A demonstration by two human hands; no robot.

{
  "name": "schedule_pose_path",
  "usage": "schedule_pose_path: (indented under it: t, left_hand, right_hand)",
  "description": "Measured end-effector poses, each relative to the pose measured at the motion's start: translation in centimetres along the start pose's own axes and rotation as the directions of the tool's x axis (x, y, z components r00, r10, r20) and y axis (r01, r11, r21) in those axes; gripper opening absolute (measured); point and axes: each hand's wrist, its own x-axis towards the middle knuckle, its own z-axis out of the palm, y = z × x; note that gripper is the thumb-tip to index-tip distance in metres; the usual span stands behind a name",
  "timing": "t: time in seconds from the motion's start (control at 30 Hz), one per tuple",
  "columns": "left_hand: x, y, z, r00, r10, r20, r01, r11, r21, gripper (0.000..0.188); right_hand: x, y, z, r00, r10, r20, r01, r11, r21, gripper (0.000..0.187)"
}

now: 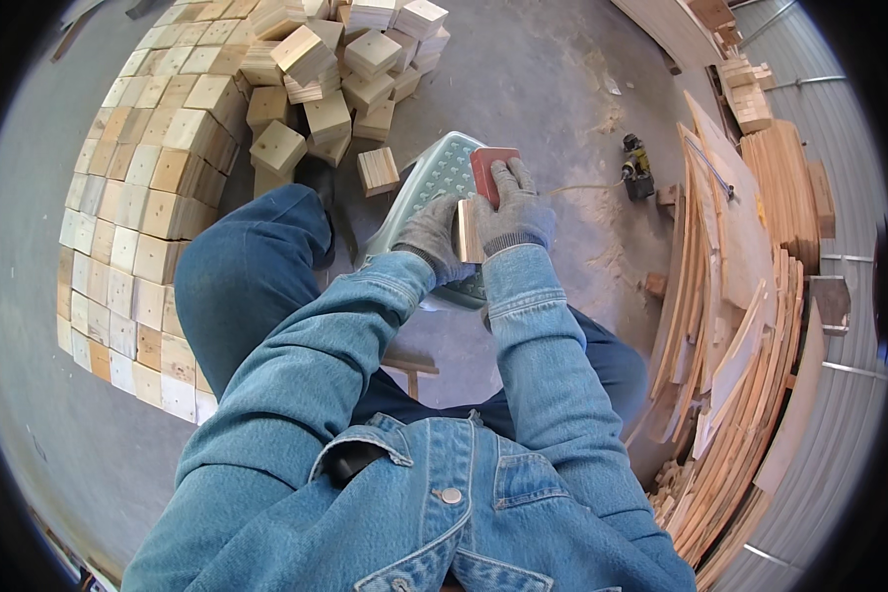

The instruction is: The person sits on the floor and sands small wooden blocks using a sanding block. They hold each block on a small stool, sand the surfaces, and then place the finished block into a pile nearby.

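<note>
Both my hands wear grey knitted gloves and are over a pale green plastic stool (446,161) with a bumpy top, between my knees. My left hand (432,239) is closed round the left side of a wooden block (469,237), which is tilted so that one layered face shows. In my right hand (515,209) is a flat reddish pad that looks like a sanding block (490,168), with my fingers lying over its right part. The right hand is close beside the wooden block; whether the pad touches it is hidden.
Rows of stacked wooden blocks (133,227) stand at the left. A loose heap of blocks (350,69) lies beyond, with a single block (378,172) near the stool. A cordless drill (637,168) is on the floor at the right, by leaning boards (725,217) and sawdust.
</note>
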Motion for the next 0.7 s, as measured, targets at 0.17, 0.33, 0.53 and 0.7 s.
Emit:
schedule_pose_path:
  t: [0.17,0.33,0.53,0.7]
  left_hand:
    - [0.8,-2.6,2.1,0.991,0.072,-0.111,-0.077,0.996,-0.047,0.087]
    - [2.1,-4.5,3.7,0.975,0.158,-0.153,-0.180,0.973,-0.145,0.067]
    - [3.7,-7.3,5.8,0.963,0.154,-0.222,-0.153,0.988,0.021,0.071]
    - [0.4,-0.8,1.3,0.995,0.053,-0.088,-0.054,0.999,-0.004,0.087]
  right_hand:
    - [-4.4,-0.1,-1.8,0.999,-0.038,0.020,0.038,0.999,-0.005,0.066]
    - [-14.0,0.6,-4.6,0.998,-0.065,0.013,0.064,0.997,0.042,0.068]
    - [-13.6,1.0,-4.4,0.993,-0.115,0.013,0.115,0.993,0.025,0.067]
    - [-3.6,0.9,-2.2,0.999,-0.021,0.042,0.021,1.000,-0.004,0.066]
